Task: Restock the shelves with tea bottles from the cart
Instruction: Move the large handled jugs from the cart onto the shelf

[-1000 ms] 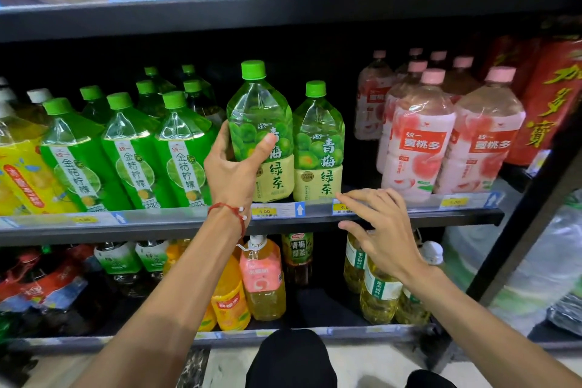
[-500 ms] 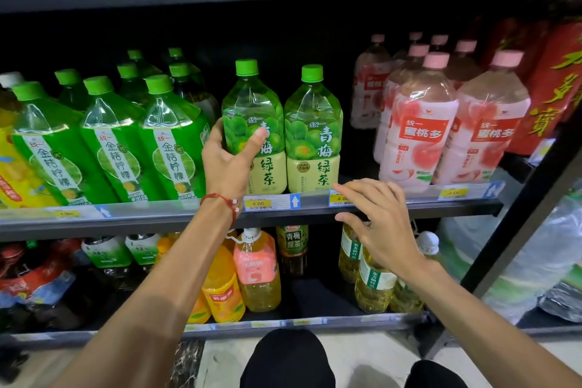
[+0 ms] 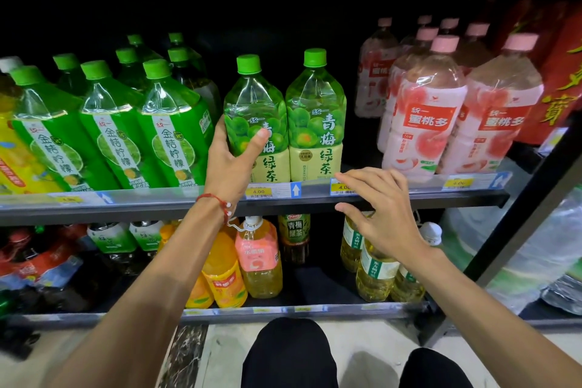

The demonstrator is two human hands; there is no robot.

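Two light green plum green tea bottles with green caps stand side by side on the middle shelf (image 3: pixel 409 195). My left hand (image 3: pixel 231 164) grips the left tea bottle (image 3: pixel 252 110) around its lower body, thumb across the label. The right tea bottle (image 3: pixel 316 113) stands upright, touching the first. My right hand (image 3: pixel 378 208) hovers at the shelf's front edge just right of them, fingers spread and relaxed, holding nothing. The cart is out of view.
Dark green kumquat lemon bottles (image 3: pixel 170 123) crowd the shelf on the left, pink peach drink bottles (image 3: pixel 425 113) on the right with a gap before them. Smaller yellow and orange bottles (image 3: pixel 226 277) fill the lower shelf. My knees (image 3: pixel 289 353) are below.
The left tea bottle has settled lower onto the shelf beside the other one, my left hand still around it. My right hand stayed at the shelf edge. The view tilted down slightly.
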